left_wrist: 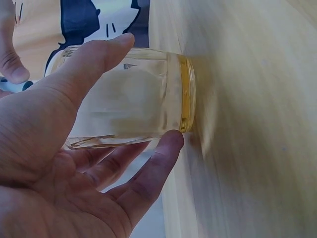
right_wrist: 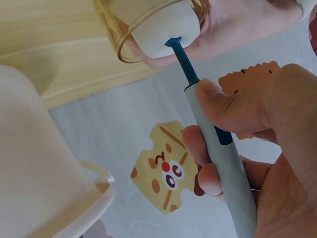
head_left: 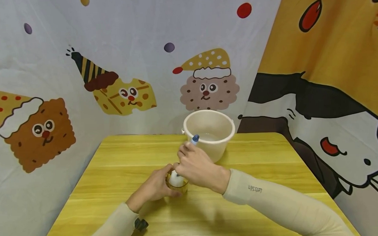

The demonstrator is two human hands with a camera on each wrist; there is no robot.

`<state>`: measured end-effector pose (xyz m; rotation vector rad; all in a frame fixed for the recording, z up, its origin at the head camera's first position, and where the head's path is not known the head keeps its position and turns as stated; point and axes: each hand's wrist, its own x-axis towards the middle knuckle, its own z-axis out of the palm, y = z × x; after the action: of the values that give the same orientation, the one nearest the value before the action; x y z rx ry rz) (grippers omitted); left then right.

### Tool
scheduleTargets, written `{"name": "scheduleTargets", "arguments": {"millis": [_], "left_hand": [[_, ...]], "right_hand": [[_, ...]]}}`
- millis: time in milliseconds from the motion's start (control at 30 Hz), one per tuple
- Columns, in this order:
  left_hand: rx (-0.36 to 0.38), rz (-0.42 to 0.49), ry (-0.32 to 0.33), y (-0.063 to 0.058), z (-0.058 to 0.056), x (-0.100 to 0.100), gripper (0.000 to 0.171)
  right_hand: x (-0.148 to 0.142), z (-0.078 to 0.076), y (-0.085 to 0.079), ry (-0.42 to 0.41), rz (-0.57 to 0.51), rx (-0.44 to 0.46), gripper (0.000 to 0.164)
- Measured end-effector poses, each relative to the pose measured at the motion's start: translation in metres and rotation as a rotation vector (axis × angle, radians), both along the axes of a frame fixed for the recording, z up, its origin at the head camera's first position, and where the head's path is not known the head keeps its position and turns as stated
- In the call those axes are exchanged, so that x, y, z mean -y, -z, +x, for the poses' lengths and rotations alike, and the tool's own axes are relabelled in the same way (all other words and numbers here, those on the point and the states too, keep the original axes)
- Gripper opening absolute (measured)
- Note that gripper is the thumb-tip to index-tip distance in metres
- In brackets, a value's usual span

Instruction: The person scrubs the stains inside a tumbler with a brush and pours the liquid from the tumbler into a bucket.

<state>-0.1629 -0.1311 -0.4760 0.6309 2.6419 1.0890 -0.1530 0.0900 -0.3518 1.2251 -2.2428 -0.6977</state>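
An amber-tinted clear glass cup (head_left: 183, 189) is in my left hand (head_left: 156, 185), held from its left side, thumb and fingers around its wall. The left wrist view shows the cup's yellowish base (left_wrist: 186, 94) near the table surface, fingertips close to it. My right hand (head_left: 197, 165) grips the grey-blue handle (right_wrist: 229, 171) of a cup brush, thumb lying along the handle. The brush's white sponge head (right_wrist: 166, 30) sits inside the cup, and its thin dark-blue neck (right_wrist: 185, 63) comes out of the mouth. The handle's blue end (head_left: 195, 138) sticks up above my right hand.
A white bucket (head_left: 216, 150) stands on the wooden table (head_left: 265, 157), just beyond my right hand. Behind the table hangs a cloth (head_left: 135, 26) printed with cartoon figures. A small black object (head_left: 141, 224) is at my left wrist.
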Motion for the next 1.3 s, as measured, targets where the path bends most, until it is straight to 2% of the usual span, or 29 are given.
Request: {"name": "scheduleTargets", "arguments": {"millis": [200,567,1033,1300], "left_hand": [[-0.007,-0.003,0.005,0.001,0.001,0.0,0.089],[-0.034,-0.026,-0.013,0.001,0.0,-0.001,0.076],[-0.019,-0.019,-0.023,0.0,0.001,-0.002,0.081],[-0.015,-0.003,-0.005,0.0,0.0,-0.001,0.081]], "right_hand": [[-0.001,0.0,-0.006,0.024,-0.049,-0.035,0.008],[-0.004,0.001,-0.009,0.058,-0.009,0.016,0.018],[-0.011,0.004,-0.013,0.004,-0.032,0.047,0.024],[-0.01,0.006,-0.012,0.013,-0.072,0.052,0.027]]}}
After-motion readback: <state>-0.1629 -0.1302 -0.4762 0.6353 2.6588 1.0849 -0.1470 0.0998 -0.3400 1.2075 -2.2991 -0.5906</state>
